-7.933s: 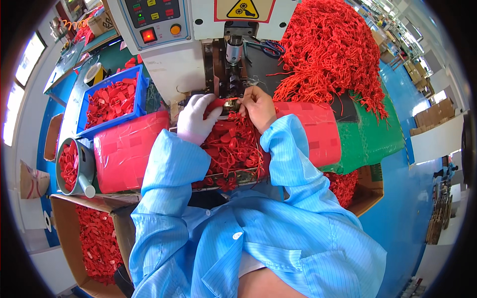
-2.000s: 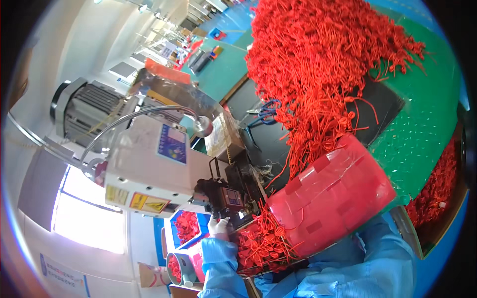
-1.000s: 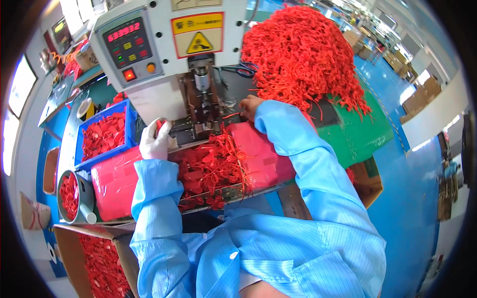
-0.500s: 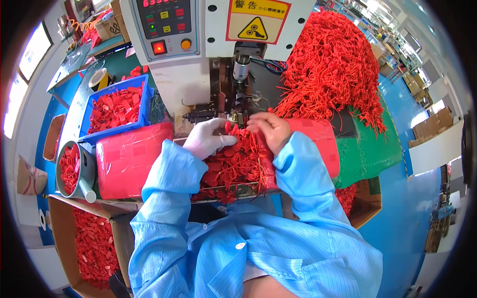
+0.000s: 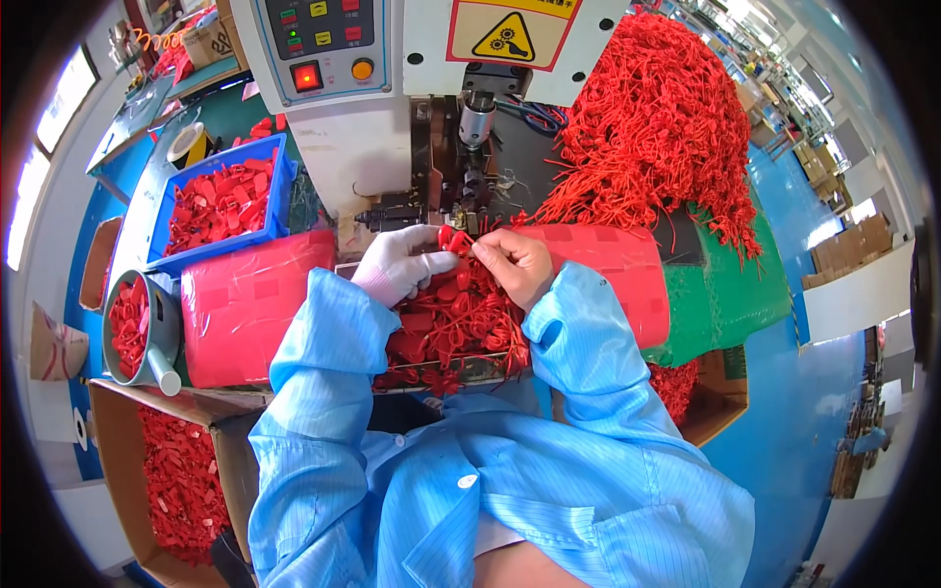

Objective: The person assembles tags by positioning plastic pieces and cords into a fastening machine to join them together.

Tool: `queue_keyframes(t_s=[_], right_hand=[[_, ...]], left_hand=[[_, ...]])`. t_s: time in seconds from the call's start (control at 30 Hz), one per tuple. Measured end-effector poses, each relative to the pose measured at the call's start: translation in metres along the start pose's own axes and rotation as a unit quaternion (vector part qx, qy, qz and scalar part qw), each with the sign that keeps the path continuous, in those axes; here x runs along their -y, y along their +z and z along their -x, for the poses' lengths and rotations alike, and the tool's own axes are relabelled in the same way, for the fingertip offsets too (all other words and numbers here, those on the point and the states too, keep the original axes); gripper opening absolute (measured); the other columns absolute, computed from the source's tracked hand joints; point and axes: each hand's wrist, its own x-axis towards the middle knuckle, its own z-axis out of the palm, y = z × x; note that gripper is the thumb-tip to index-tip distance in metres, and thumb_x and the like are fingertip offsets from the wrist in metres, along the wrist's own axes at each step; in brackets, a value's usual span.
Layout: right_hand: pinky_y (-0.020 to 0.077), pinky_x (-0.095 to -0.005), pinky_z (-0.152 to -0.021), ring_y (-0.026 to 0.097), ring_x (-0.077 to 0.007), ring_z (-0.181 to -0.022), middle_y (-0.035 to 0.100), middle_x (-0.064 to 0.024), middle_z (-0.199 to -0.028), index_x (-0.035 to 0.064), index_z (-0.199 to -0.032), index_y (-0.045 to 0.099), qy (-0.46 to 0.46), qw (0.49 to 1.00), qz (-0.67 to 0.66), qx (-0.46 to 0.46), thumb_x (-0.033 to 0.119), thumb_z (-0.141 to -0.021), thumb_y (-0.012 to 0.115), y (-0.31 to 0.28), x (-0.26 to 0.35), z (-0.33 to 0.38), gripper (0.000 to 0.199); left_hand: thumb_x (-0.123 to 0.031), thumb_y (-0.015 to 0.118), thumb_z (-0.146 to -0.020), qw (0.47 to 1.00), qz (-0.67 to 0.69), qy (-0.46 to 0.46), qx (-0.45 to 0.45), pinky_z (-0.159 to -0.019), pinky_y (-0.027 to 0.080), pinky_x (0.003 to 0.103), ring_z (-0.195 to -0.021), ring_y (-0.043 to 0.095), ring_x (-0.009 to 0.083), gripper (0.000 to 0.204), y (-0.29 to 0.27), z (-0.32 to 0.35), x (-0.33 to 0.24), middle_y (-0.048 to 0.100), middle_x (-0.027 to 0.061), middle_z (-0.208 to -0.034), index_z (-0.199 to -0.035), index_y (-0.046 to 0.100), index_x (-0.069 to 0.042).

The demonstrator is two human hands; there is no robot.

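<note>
My left hand [image 5: 402, 263], in a white glove, pinches a small red flat plastic tag [image 5: 448, 238] in front of the machine's metal head [image 5: 477, 122]. Bare and close beside it, my right hand [image 5: 516, 265] has thumb and forefinger closed on a thin red cord [image 5: 472, 245] at the tag. Whether the cord passes through the tag is too small to tell. Beneath both hands lies a heap of red corded tags [image 5: 461, 323] in a shallow tray, partly hidden by my fingers.
A big pile of red cords [image 5: 657, 127] stands at the right. To the left are a blue bin [image 5: 284, 196] and a grey-green pot with a handle [image 5: 169, 323], both holding red tags. Below, a cardboard box [image 5: 116, 461] holds more. The machine's control panel [image 5: 323, 44] rises ahead.
My right hand has come down and left, from beside the machine head to the tag, and its fingers have closed. My left hand still holds the tag. The view has shifted slightly.
</note>
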Motion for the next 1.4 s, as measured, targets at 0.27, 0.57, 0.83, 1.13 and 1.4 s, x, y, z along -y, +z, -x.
queue_keyframes(t_s=[0.27,0.57,0.83,1.13,1.4], right_hand=[[0.0273,-0.0184,-0.046,0.037,-0.0059,-0.049,0.047,0.0035,-0.056,0.0037,-0.078,0.062,-0.033,0.999,0.02,0.028,0.01,-0.083,0.057,-0.001,-0.005,-0.001,0.01],[0.0365,-0.0178,-0.046,0.046,-0.0076,-0.046,0.053,-0.0013,-0.054,0.0013,-0.081,0.062,0.075,0.996,-0.053,-0.005,0.008,-0.084,0.057,0.003,0.005,0.0,0.009],[0.0373,-0.0173,-0.046,0.047,-0.0076,-0.047,0.055,-0.0022,-0.056,0.0007,-0.084,0.061,0.037,0.998,-0.042,-0.029,0.006,-0.085,0.056,0.002,0.004,0.001,0.008],[0.0365,-0.0175,-0.046,0.047,-0.0076,-0.048,0.055,-0.0016,-0.057,0.0006,-0.084,0.061,0.022,0.999,-0.016,-0.03,0.006,-0.084,0.057,0.004,0.001,0.001,0.007],[0.0373,-0.0199,-0.046,0.048,-0.0087,-0.05,0.056,-0.0021,-0.059,0.0024,-0.081,0.062,-0.023,0.999,0.018,-0.037,0.004,-0.082,0.058,0.007,-0.009,0.0,0.005]], left_hand=[[-0.015,0.064,-0.08,1.0,0.001,0.007,-0.01,-0.041,0.027,0.018,-0.044,0.038,0.0049,0.033,0.001,-0.001,0.002,0.049,-0.0012,-0.058,-0.11,0.058,-0.003],[-0.015,0.067,-0.077,0.997,-0.036,0.058,-0.031,-0.059,0.045,0.022,-0.064,0.055,0.0119,0.037,0.002,0.001,0.003,0.062,0.0089,-0.079,-0.108,0.059,0.003],[-0.016,0.067,-0.078,0.995,-0.045,0.078,-0.046,-0.043,0.03,0.018,-0.048,0.041,0.0062,0.037,0.004,0.0,0.007,0.056,0.0028,-0.067,-0.11,0.058,0.002],[-0.014,0.067,-0.077,0.996,-0.065,0.051,-0.039,-0.063,0.044,0.023,-0.068,0.054,0.012,0.037,0.004,0.004,0.0,0.062,0.0096,-0.082,-0.108,0.058,0.004],[-0.012,0.069,-0.073,0.986,-0.061,0.145,-0.055,-0.062,0.045,0.024,-0.068,0.055,0.014,0.036,0.007,-0.005,0.019,0.063,0.0078,-0.084,-0.105,0.06,0.001]])
